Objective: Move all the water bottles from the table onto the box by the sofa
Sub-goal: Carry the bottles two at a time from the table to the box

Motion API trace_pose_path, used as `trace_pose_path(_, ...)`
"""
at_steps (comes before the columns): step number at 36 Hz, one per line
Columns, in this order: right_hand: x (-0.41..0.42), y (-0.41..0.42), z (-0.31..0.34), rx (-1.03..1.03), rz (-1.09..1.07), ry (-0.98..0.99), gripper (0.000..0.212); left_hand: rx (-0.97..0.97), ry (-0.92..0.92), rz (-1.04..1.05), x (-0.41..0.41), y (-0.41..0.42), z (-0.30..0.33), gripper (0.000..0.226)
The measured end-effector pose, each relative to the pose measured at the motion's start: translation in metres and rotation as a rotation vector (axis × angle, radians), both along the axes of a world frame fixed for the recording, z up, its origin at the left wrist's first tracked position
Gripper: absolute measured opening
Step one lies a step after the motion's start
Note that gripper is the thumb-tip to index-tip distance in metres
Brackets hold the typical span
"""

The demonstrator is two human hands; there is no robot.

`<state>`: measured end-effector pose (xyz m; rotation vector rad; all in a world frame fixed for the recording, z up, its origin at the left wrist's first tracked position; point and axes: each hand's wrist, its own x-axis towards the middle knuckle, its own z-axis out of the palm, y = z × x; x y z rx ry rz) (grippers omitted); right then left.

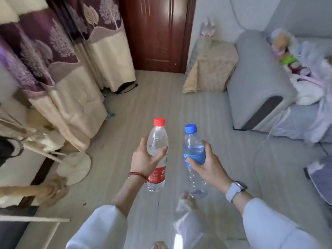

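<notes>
Bottles in both hands, carried upright above the floor, the sofa (258, 83) ahead: left hand (143, 159) wraps the red-capped bottle (157, 141), right hand (210, 164) the blue-capped bottle (194, 150) — each gripped mid-body. Thin clear plastic, likely light and crushable, so hold gently around the label band.

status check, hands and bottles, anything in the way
Left hand grips red-cap bottle. Right hand grips blue-cap bottle. Both upright, over bare floor.

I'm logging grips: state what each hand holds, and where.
Left hand grips the red-capped bottle around its middle; right hand grips the blue-capped bottle around its labelled middle.
</notes>
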<state>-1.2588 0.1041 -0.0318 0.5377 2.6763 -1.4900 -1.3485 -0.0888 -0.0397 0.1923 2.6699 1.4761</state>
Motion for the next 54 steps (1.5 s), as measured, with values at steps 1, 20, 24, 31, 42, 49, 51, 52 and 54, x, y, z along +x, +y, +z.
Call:
trace_pose_path(1,-0.016,0.015,-0.002,0.001,-0.028,0.004,0.06,0.005,-0.004,-0.028,-0.019,0.018,-0.002,0.06)
trace_pose_path(20,-0.367,0.326,0.009,0.055,-0.204,0.001,0.069,0.032,-0.075,-0.139,-0.393,0.343,0.001,0.051)
trace_pose_path(24,-0.447,0.373,0.0,0.028,-0.19,0.009,0.068,0.012,-0.086,-0.158,-0.474,0.387,-0.01,0.051)
trace_pose_path(31,-0.604,0.452,-0.017,0.024,-0.207,0.009,0.065,0.015,-0.124,-0.18,-0.633,0.471,-0.034,0.053)
trace_pose_path(42,-0.792,0.567,-0.036,-0.117,-0.29,0.022,0.06,0.027,-0.238,-0.268,-0.821,0.601,-0.049,0.065)
trace_pose_path(49,-0.888,0.648,-0.077,-0.17,-0.306,-0.045,0.062,-0.008,-0.272,-0.245,-0.904,0.677,-0.085,0.066)
trace_pose_path(51,-0.912,0.67,-0.093,-0.187,-0.309,-0.081,0.06,-0.044,-0.277,-0.24,-0.922,0.696,-0.097,0.068)
trace_pose_path(52,-0.922,0.68,-0.1,-0.187,-0.309,-0.102,0.059,-0.055,-0.287,-0.228,-0.93,0.706,-0.103,0.069)
trace_pose_path(54,-0.946,0.7,-0.115,-0.18,-0.315,-0.122,0.06,-0.054,-0.314,-0.197,-0.949,0.728,-0.12,0.069)
